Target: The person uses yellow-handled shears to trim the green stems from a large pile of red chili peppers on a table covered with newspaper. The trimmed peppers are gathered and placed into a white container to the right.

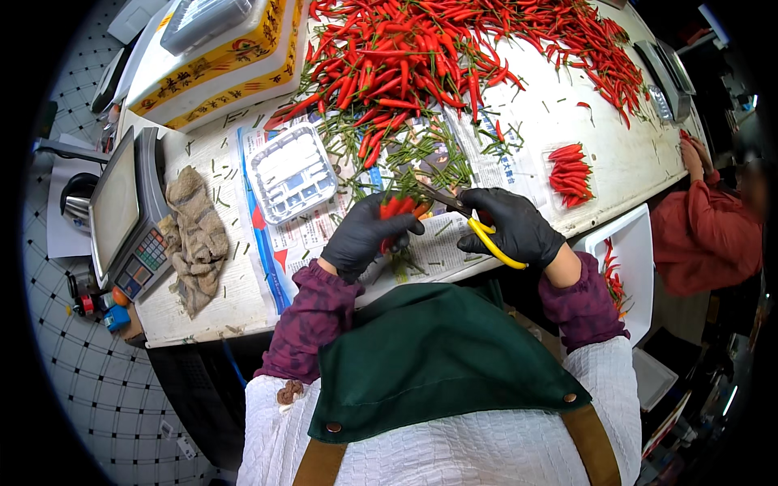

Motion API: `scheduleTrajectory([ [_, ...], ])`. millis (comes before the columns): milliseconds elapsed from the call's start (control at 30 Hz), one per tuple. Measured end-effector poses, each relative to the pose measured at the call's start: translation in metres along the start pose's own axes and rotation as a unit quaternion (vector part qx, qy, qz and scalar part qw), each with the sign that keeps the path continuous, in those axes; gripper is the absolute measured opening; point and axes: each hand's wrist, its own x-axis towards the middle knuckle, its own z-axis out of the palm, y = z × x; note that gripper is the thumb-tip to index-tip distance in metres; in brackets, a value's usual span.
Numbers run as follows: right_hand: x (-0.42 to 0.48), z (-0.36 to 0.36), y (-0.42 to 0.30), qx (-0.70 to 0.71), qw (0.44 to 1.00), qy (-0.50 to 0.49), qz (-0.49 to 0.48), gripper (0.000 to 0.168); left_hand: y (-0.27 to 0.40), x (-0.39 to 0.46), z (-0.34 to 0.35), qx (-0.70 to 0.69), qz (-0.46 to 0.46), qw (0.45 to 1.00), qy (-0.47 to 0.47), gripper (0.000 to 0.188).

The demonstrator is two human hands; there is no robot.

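My left hand (369,234), in a black glove, is closed around a bunch of red chilli peppers (398,207). Just right of it, my right hand (513,228), gloved too, holds yellow-handled scissors (493,243), their blades pointing up and left towards the bunch. Cut green stems (434,149) lie scattered on newspaper (292,243) beyond both hands. A clear plastic tray (292,173) without peppers sits left of the stems. A large heap of red chilli peppers (395,61) spreads across the far side. At the right, another tray holds neatly laid peppers (570,175).
A digital scale (137,243) and a crumpled cloth (197,237) lie at the left, below stacked foam boxes (213,85). A white bin (638,267) with some peppers stands at the table's right edge. Another person (705,231) in red works at the far right, near a second scale (665,79).
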Motion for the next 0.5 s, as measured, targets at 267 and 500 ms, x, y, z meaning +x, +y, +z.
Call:
scheduleTrajectory([
  [267, -0.008, 0.011, 0.023, -0.015, 0.999, -0.029, -0.017, 0.036, 0.006, -0.002, 0.000, 0.082, -0.013, 0.996, -0.012, 0.031],
  [500, -0.003, 0.003, 0.004, -0.020, 0.998, 0.002, -0.054, 0.051, -0.002, 0.003, -0.005, 0.133, -0.028, 0.990, 0.040, 0.032],
])
